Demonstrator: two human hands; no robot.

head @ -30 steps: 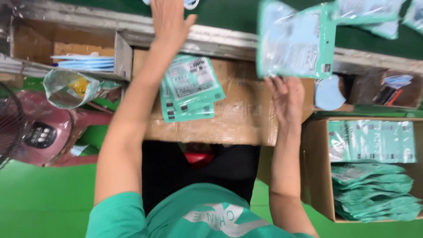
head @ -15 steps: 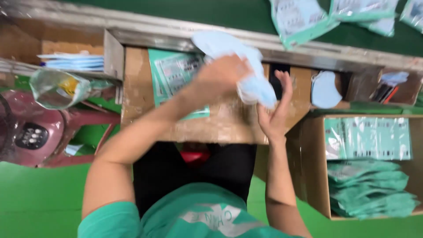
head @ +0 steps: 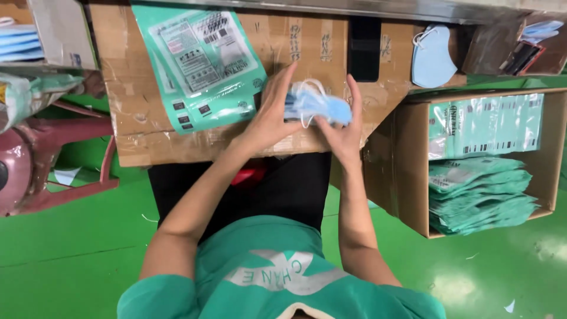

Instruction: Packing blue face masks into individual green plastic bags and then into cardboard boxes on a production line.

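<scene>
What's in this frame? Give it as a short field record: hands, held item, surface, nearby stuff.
left hand: left hand grips the stack of light blue face masks from the left side
right hand: right hand holds the same stack from the right and below
surface: brown cardboard work board across the lap
on surface: mint-green printed plastic pouch, lying flat, left of the hands
right side: open cardboard box with stacked green pouches
far right: single light blue cup-shaped mask

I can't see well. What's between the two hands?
In the head view, a small stack of light blue face masks sits between left hand and right hand.
</scene>
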